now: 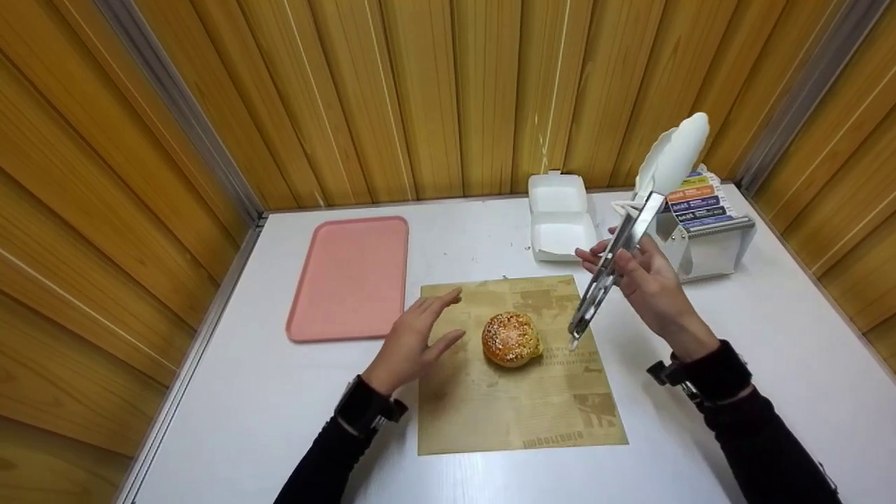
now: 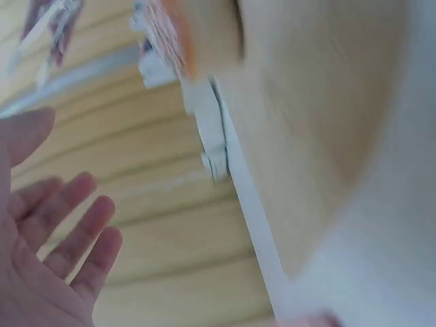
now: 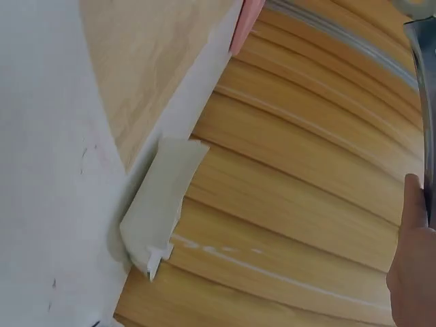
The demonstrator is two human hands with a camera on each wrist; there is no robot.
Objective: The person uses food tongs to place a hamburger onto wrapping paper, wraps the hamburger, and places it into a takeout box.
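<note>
A seeded burger bun [image 1: 509, 341], with a bit of yellow at its right edge, sits on brown printed paper [image 1: 483, 420] in the head view. To its left hovers my left hand [image 1: 413, 339], fingers spread and thumb apart, touching nothing. My right hand [image 1: 651, 287] grips metal tongs [image 1: 619, 262] above the table, right of the bun. Their white scalloped ends point up and away, while the handle end hangs over the paper's right side. In the right wrist view only part of the tongs [image 3: 428, 88] shows. The left wrist view is blurred.
A pink tray [image 1: 353, 280] lies at the left. Behind the paper stands an open white clamshell box [image 1: 558, 194]. A metal holder [image 1: 714, 248] with colourful labelled packs is at the back right, partly behind the tongs. Wood-patterned walls [image 1: 420, 98] enclose the table.
</note>
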